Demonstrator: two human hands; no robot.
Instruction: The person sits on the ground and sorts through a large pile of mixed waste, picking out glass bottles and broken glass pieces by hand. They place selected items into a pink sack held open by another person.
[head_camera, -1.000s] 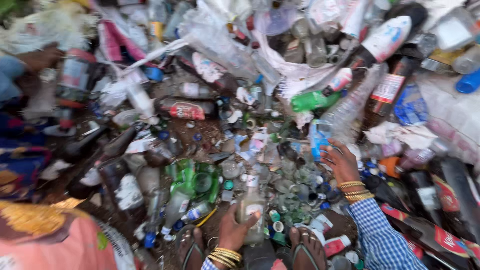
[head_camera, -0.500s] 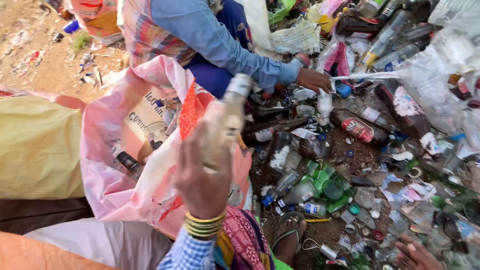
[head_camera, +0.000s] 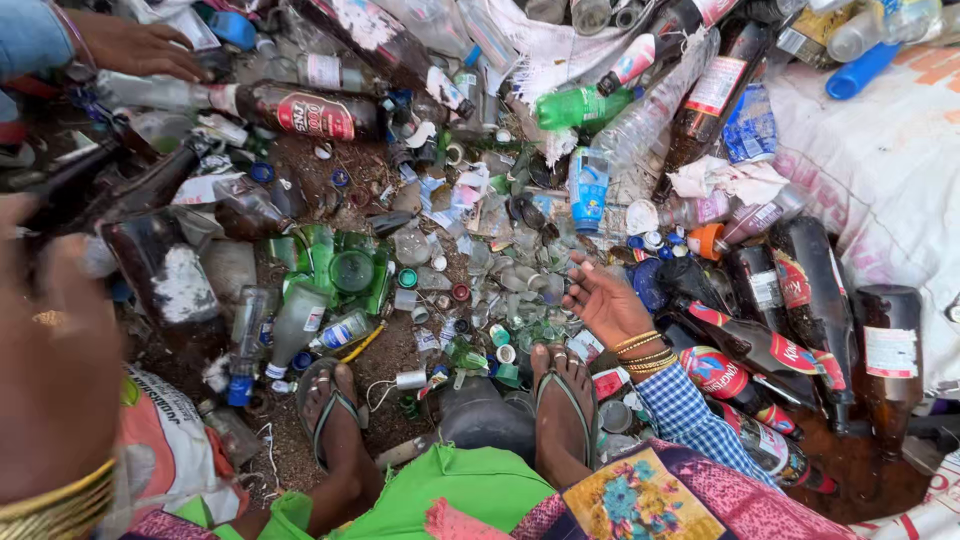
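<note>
The right hand lay open and empty, palm up, over broken glass. The blurred left hand seemed to clutch a dark bottle, its neck pointing up-right.

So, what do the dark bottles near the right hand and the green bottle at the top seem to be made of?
The dark brown bottles beside the right hand look like glass: glossy, rigid, with hard highlights and paper labels. The green bottle looks like thin translucent plastic, probably, as its wall seems slightly dented.
</note>
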